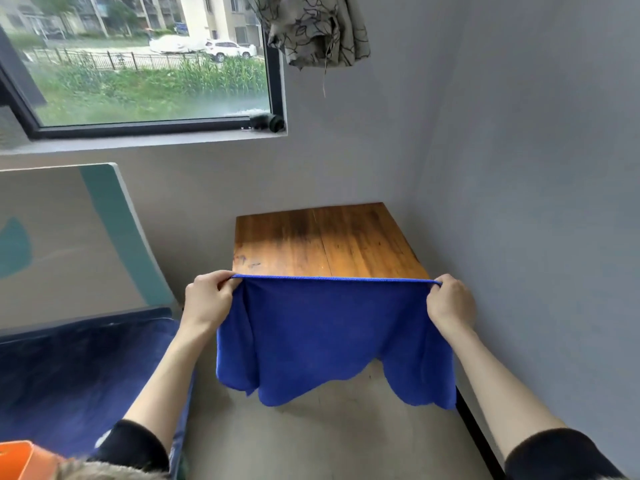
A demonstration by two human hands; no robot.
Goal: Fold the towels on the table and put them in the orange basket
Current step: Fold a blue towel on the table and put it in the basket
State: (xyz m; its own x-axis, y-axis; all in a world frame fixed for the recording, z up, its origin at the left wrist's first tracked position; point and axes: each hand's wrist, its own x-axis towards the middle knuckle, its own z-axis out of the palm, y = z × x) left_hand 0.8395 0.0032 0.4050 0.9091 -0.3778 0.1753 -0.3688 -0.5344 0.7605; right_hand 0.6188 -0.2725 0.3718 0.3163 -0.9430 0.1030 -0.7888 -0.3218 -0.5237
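I count one blue towel, pinched in my two hands, left hand and right hand; one wooden table; one orange basket; one window; one patterned cloth hanging.

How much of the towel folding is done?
Nothing looks finished yet. Both hands, left and right, pinch the top corners of a blue towel, which hangs open and unfolded in front of the wooden table. Folding it and putting it in the orange basket, whose edge shows at the bottom left, are still left.
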